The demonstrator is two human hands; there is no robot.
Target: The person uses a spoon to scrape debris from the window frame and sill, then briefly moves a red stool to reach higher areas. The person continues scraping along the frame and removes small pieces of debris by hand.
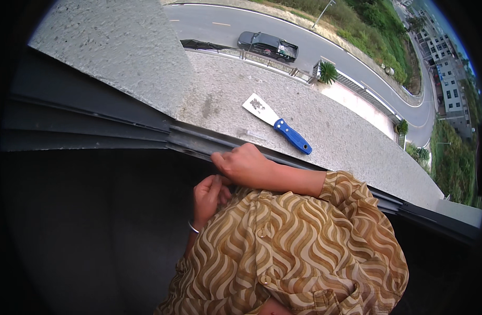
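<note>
My right hand [247,167] is curled over the edge of a dark metal window track [193,143], its knuckles up. Just below it, my left hand [209,195], with a silvery bangle at the wrist, has its fingers bent near the right hand's fingers. Whether either holds something small is hidden. Beyond the track, a putty knife [280,124] with a blue handle lies on the rough stone-like ledge [225,86]; its pale blade bears dark marks. A small clear object [254,134], perhaps plastic, lies between the knife and the track.
Dark sliding frame parts [87,118] stand at the left. The ledge drops off outside, high above a railing [272,65], a potted palm [327,73] and a road with a dark pickup truck [266,45]. Below the track at the left it is dark.
</note>
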